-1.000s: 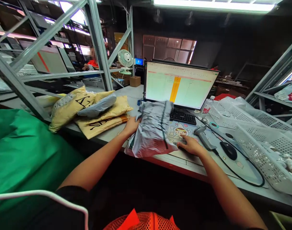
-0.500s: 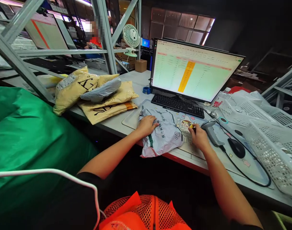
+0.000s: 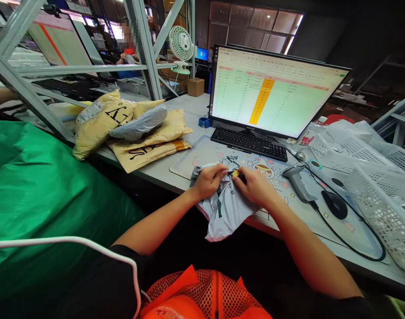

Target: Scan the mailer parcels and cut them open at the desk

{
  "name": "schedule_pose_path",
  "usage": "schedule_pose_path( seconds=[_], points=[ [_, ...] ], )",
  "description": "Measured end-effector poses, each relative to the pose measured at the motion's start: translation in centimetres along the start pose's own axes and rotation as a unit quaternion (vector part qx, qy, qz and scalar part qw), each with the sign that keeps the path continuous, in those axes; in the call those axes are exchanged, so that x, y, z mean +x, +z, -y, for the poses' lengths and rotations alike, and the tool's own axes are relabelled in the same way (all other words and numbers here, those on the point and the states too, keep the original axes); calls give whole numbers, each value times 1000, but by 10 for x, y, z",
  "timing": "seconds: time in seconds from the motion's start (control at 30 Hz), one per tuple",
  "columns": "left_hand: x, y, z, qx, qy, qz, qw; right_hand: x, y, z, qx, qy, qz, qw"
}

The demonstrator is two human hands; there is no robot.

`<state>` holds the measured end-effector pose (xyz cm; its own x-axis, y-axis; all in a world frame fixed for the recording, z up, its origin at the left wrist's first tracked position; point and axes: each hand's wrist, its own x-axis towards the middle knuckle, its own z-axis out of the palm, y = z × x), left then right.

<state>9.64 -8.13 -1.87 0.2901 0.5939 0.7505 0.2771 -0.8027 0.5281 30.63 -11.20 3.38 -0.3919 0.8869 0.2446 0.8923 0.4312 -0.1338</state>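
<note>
At the desk's (image 3: 162, 172) near edge, two hands work a crumpled grey bag (image 3: 225, 215).
Its thin, wrinkled plastic sags limp over the rim. The left hand (image 3: 207, 180) pinches a fold, and the right hand (image 3: 257, 188) clenches a small yellow-and-black tool (image 3: 237, 174) against it. A pistol-shaped scanner (image 3: 298, 185) lies at 2 o'clock, a flat keyboard (image 3: 248, 142) at 12, puffy yellow mailers (image 3: 136, 137) at 10.

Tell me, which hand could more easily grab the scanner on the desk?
Probably the right. The right hand lies nearer the scanner, though it pinches a small yellow thing; the left hand grips the grey bag on the far side.
</note>
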Motion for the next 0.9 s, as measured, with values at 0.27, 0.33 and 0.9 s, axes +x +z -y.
schedule_pose_path(
  seconds=[0.27, 0.33, 0.9],
  points=[
    [2, 9, 7, -14, 23, 42, 999, 7, 17, -44, -18, 75, -9, 997],
    [1, 10, 6, -12, 19, 47, 999, 10, 22, -49, -16, 87, -17, 996],
    [5, -26, 12, 148, -40, 145, 978, -19, 39, -126, -76, 164, 63, 981]
  ],
)
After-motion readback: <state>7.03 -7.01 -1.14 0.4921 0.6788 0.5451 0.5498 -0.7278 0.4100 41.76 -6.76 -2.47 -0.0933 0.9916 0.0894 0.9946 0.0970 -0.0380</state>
